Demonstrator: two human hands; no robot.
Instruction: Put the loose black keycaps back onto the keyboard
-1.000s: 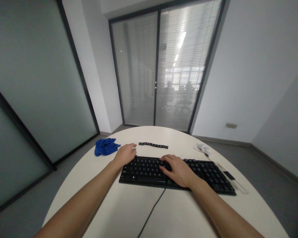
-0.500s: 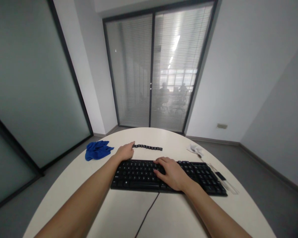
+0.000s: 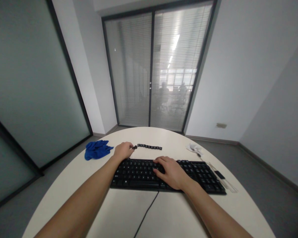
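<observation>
A black keyboard [image 3: 141,173] lies across the table in front of me. Beyond it runs a row of small black keycaps [image 3: 150,146]. My left hand [image 3: 123,150] is past the keyboard's upper left corner, its fingers curled in at the left end of that row. A dark keycap [image 3: 135,147] shows at its fingertips, set off from the others by a small gap; how firmly it is gripped is partly hidden. My right hand [image 3: 172,172] rests on the middle of the keyboard, thumb apart from the fingers, and covers some of the keys.
A crumpled blue cloth [image 3: 98,150] is on the left of the round cream table [image 3: 109,211]. To the right lie a white cloth [image 3: 192,147], a brush-like tool [image 3: 199,154] and a thin tool with a dark handle [image 3: 220,175]. The keyboard's cable [image 3: 146,213] trails toward me.
My left hand has curled its fingers and drawn a keycap slightly out of line at the row's left end, opening a gap. My right hand stays on the keyboard.
</observation>
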